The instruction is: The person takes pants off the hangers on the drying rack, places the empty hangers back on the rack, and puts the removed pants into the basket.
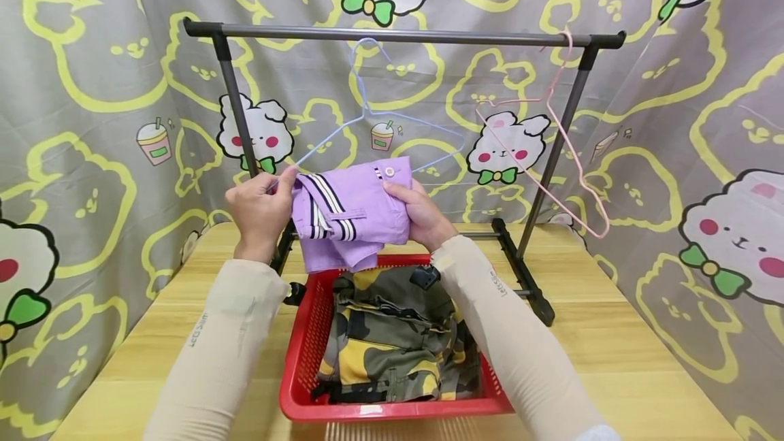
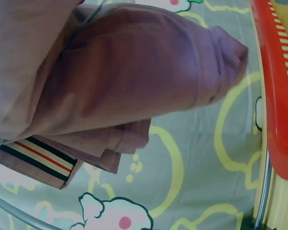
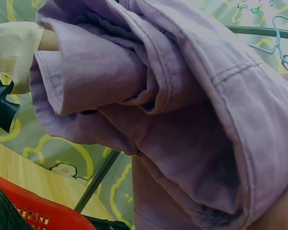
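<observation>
Purple pants (image 1: 367,203) with black-and-white striped trim and a button are held up in front of the blue hanger (image 1: 331,133). My left hand (image 1: 260,209) grips the lower left corner of that hanger, with its thumb right at the pants' left edge. On the other side, my right hand (image 1: 425,213) pinches the pants, thumb in front and the other fingers hidden behind. A leg of the purple pants (image 2: 134,67) fills much of the left wrist view. From the right wrist, the open waist and folded legs of the pants (image 3: 182,120) show.
Below the hands stands a red basket (image 1: 294,380) holding camouflage clothing (image 1: 392,346). Both hangers hang from the rail (image 1: 429,36) of a dark rack on the wooden table (image 1: 625,352); the pink hanger (image 1: 576,148) is at the right. A patterned curtain (image 1: 686,121) surrounds the table.
</observation>
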Available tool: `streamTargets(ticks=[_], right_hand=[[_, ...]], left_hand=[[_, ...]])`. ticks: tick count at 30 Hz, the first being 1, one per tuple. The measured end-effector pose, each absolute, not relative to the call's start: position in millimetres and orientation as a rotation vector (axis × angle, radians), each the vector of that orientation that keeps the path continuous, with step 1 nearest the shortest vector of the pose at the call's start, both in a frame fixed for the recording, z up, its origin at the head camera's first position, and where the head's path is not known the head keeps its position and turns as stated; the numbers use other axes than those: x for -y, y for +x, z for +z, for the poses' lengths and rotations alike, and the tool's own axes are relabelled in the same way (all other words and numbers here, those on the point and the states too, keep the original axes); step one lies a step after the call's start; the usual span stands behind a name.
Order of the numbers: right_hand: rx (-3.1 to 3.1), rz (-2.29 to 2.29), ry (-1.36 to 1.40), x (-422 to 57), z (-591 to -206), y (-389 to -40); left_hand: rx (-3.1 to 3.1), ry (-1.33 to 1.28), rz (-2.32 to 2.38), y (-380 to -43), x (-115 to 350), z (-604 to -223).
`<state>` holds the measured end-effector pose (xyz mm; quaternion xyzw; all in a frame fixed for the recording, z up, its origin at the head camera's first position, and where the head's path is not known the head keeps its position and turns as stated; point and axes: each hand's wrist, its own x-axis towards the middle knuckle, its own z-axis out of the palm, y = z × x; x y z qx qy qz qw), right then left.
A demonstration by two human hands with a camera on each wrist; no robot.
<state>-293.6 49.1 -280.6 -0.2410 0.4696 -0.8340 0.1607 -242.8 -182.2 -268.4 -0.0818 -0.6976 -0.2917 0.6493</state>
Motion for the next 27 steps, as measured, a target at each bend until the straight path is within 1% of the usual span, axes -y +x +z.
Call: streamTargets(ticks=[16, 27], right_hand=[[-1.366, -2.385, -0.805, -54, -272, -296], [-1.373, -2.379, -0.851, -59, -268, -295]], left_hand=[[1.657, -0.295, -0.553, -241, 177, -273], [1.682, -0.277, -0.577, -243, 182, -274]])
